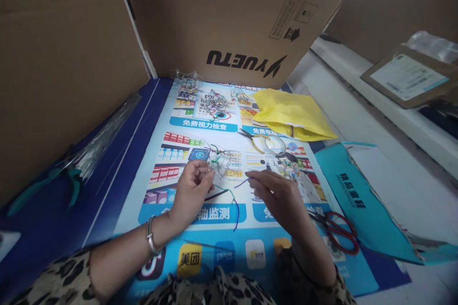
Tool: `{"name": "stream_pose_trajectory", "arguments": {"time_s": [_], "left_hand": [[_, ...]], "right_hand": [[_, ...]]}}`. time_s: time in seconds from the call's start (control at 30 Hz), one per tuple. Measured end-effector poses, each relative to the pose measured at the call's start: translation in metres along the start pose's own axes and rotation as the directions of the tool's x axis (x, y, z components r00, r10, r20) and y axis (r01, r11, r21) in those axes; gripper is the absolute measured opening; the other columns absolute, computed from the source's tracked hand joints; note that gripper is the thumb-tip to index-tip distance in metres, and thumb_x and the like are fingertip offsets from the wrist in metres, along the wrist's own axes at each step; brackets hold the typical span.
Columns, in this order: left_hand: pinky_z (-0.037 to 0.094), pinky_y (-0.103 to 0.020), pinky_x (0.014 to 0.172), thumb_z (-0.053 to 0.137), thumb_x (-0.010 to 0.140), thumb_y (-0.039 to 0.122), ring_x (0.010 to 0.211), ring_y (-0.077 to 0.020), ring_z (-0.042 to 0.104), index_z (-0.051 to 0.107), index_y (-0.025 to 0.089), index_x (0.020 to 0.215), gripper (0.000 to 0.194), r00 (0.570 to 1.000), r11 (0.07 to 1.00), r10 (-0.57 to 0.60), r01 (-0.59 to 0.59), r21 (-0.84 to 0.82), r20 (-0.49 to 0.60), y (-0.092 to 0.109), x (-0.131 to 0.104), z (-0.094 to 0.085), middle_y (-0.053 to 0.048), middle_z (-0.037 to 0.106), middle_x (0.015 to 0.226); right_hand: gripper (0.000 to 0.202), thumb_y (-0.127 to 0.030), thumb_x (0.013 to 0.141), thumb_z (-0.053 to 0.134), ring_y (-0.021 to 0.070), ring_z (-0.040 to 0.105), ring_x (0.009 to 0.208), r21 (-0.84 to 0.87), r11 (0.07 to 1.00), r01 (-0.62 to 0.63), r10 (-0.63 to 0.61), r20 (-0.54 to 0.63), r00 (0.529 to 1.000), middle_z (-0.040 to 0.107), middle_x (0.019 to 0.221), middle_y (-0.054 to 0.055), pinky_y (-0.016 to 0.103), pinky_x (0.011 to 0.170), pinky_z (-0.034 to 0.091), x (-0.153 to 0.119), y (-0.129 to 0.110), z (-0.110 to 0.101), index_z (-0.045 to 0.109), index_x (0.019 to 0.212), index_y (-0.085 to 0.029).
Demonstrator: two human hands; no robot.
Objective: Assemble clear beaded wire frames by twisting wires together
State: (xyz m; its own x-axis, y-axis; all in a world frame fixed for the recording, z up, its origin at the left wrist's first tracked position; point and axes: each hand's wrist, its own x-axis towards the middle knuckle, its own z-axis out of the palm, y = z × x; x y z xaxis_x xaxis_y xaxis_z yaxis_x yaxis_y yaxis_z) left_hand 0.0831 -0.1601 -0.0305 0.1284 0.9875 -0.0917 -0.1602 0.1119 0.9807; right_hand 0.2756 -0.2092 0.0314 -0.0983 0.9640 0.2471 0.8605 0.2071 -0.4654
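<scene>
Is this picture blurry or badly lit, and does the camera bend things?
Head view: dim, mostly soft light, paler at top right; head view: fine detail in the tangled wires looks smeared; head view: apparent wide-angle stretching towards the edges.

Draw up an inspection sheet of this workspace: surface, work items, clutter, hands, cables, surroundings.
Surface: printed poster over a blue base.
Work items: tangled thin wires; yellow-handled pliers beside a clear ring.
Clutter: yellow bag, red-handled scissors, torn teal cardboard; green-handled pliers by a wire bundle at left.
Hands: left hand appears to pinch a green and purple strand; right hand holds a purple strand; hands apart.
Cables: nothing seen.
Surroundings: large cardboard panels behind and at left; labelled package at right.
</scene>
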Motion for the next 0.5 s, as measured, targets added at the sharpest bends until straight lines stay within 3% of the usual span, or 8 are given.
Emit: {"name": "stream_pose_trajectory", "arguments": {"time_s": [0.13, 0.2, 0.33, 0.5], "left_hand": [[0.043, -0.018, 0.05, 0.06, 0.078, 0.026, 0.052, -0.0049, 0.052, 0.046, 0.019, 0.093, 0.022, 1.0, 1.0, 0.002, -0.002, -0.027, -0.004, 0.0, 0.0, -0.001, 0.005, 0.053, 0.071], [0.043, -0.018, 0.05, 0.061, 0.078, 0.026, 0.053, -0.0052, 0.052, 0.046, 0.019, 0.094, 0.023, 1.0, 0.999, -0.002, 0.002, -0.037, 0.004, -0.001, 0.0, -0.001, 0.006, 0.054, 0.071], [0.042, -0.017, 0.05, 0.062, 0.078, 0.026, 0.056, -0.0063, 0.054, 0.045, 0.02, 0.097, 0.027, 1.0, 1.0, -0.014, 0.014, -0.025, 0.014, -0.002, -0.001, 0.001, 0.006, 0.056, 0.071], [0.043, -0.019, 0.053, 0.064, 0.076, 0.026, 0.058, -0.0083, 0.057, 0.042, 0.021, 0.098, 0.032, 1.0, 0.998, -0.018, 0.019, -0.065, 0.008, -0.003, -0.002, 0.003, 0.006, 0.057, 0.069]], "right_hand": [[0.021, -0.023, 0.087, 0.05, 0.021, 0.068, 0.073, -0.309, 0.95, -0.057, 0.081, 0.066, 0.995, 0.072, 0.084, 0.008, 0.028, 0.062, 0.05, -0.003, 0.007, -0.006, 0.069, 0.095, -0.018], [0.02, -0.024, 0.087, 0.051, 0.0205, 0.069, 0.075, -0.317, 0.947, -0.061, 0.085, 0.063, 0.994, 0.073, 0.084, 0.006, 0.027, 0.063, 0.05, -0.004, 0.004, -0.005, 0.068, 0.095, -0.019], [0.02, -0.027, 0.09, 0.048, 0.0155, 0.069, 0.075, -0.221, 0.975, -0.028, -0.01, -0.168, 0.986, 0.073, 0.085, 0.003, 0.022, 0.066, 0.048, 0.001, -0.016, 0.007, 0.066, 0.093, -0.019], [0.017, -0.024, 0.089, 0.051, 0.0132, 0.065, 0.064, -0.333, 0.942, -0.037, -0.11, -0.412, 0.904, 0.07, 0.072, 0.002, 0.022, 0.06, 0.043, 0.005, -0.037, 0.041, 0.064, 0.08, -0.019]]}}
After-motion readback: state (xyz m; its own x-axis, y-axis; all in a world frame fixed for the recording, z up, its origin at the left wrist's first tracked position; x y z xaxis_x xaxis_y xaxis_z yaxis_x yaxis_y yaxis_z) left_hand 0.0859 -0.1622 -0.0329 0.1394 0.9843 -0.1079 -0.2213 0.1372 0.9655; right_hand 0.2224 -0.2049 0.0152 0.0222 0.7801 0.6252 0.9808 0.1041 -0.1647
